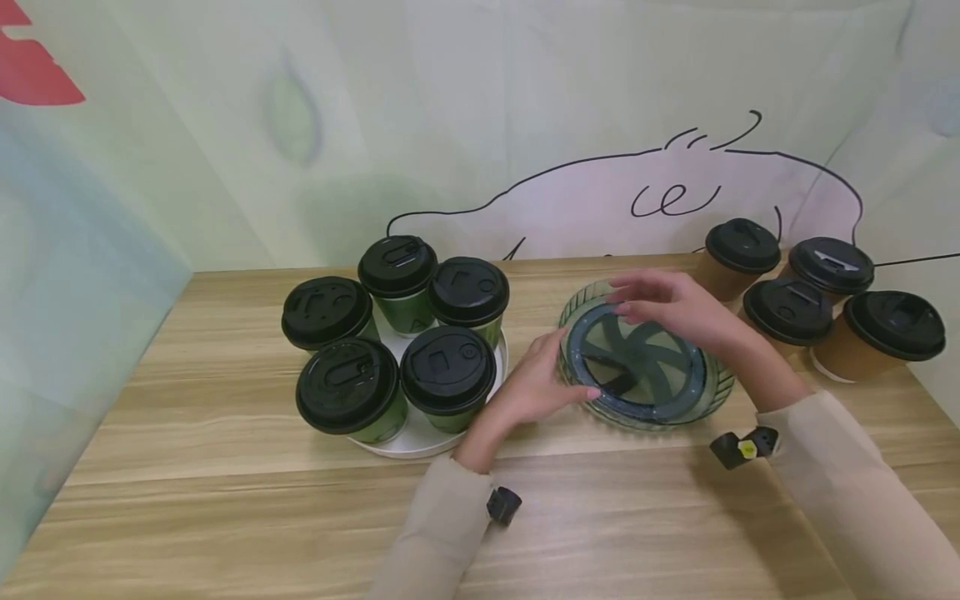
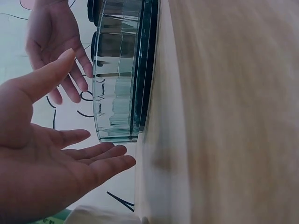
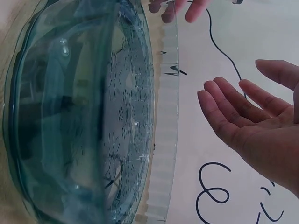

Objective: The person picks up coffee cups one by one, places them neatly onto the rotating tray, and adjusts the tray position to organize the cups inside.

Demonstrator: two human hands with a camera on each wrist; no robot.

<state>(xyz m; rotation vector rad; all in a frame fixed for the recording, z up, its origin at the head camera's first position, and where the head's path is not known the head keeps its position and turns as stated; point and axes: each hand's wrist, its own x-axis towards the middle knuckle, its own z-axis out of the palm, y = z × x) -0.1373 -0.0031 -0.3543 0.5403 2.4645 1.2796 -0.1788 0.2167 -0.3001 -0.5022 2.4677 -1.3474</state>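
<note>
A round, clear green-tinted dish with ribbed walls (image 1: 647, 367) stands on the table, with a dark blue ring and curved spokes visible at its middle. Beside its left rim is my left hand (image 1: 534, 385), thumb spread from the fingers. My right hand (image 1: 675, 307) hovers over the far right part of the rim, fingers extended and loosely bent. From the left wrist, the dish wall (image 2: 114, 98) rises right beyond the relaxed left fingertips (image 2: 124, 161). In the right wrist view, a gap separates the right hand (image 3: 257, 116) from the dish. Both hands hold nothing.
Left of the dish, several green paper cups with black lids (image 1: 450, 367) stand close together on a round white tray (image 1: 408, 443). Several brown lidded cups (image 1: 870, 354) cluster at the right. A printed backdrop (image 1: 465, 125) borders the back of the wooden table (image 1: 225, 467).
</note>
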